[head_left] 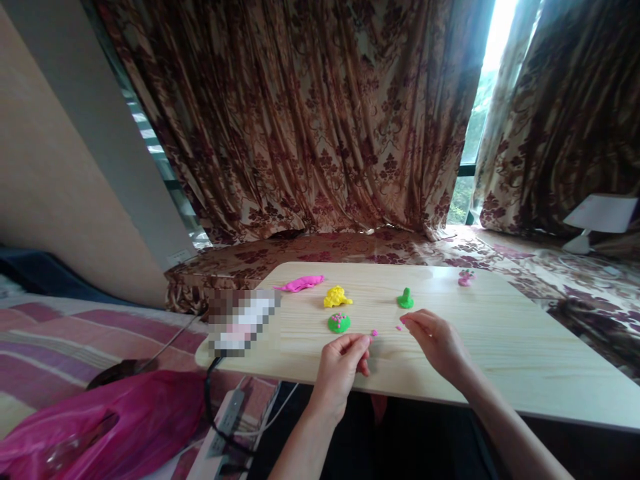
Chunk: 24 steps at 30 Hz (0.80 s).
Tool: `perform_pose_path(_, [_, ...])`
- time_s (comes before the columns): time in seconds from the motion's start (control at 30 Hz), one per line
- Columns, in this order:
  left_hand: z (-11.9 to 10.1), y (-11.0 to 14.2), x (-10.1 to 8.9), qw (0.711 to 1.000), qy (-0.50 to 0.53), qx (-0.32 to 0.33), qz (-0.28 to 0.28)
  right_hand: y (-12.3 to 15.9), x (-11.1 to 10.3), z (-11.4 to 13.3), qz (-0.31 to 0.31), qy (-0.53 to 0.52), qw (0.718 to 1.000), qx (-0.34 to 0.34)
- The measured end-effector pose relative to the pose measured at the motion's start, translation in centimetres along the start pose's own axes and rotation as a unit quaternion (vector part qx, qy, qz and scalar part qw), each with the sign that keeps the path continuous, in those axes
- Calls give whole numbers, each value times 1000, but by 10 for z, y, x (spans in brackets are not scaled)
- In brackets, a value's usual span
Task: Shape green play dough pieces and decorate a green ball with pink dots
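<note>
My left hand (343, 370) rests at the near edge of a light wooden table (500, 340), its fingers curled in a pinch, with a tiny pink clay bit (374, 333) just beyond its fingertips. My right hand (437, 343) lies on the table with fingertips pinched together beside another small pink clay crumb (399, 327). Ahead of my hands sit a green clay disc with pink dots (339, 323), a yellow clay lump (337, 297), a green clay cone (405, 299), a long pink clay piece (301, 284) and a small pink clay figure (466, 278).
A blurred-out object (241, 321) lies at the table's left end, with a black cable (213, 407) hanging below it. A pink plastic bag (115, 427) lies on a striped bed at left. Brown patterned curtains (310, 120) hang behind; a white lamp (597, 217) stands far right.
</note>
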State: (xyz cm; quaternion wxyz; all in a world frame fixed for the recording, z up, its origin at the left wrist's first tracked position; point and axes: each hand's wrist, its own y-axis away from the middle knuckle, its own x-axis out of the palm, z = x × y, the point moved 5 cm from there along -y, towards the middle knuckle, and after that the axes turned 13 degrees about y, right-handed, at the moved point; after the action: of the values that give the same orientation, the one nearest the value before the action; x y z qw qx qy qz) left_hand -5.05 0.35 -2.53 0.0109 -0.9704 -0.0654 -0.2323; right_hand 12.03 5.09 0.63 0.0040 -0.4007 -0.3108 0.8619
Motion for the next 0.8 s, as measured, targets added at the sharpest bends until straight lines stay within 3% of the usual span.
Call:
perform_pose_path(0.17, [1, 0, -3, 1000, 12, 7, -17, -1, 12, -7, 65, 89, 994, -18])
perform_pose_path(0.4, [5, -2, -6, 999, 24, -3, -26, -2, 31, 0, 90, 110, 990, -26])
perform_pose_path(0.57, [6, -2, -7, 999, 26, -7, -21, 0, 25, -1, 87, 116, 989, -22])
perform_pose_path(0.8, [10, -5, -2, 999, 12, 8, 34, 14, 10, 45, 73, -12, 995, -63])
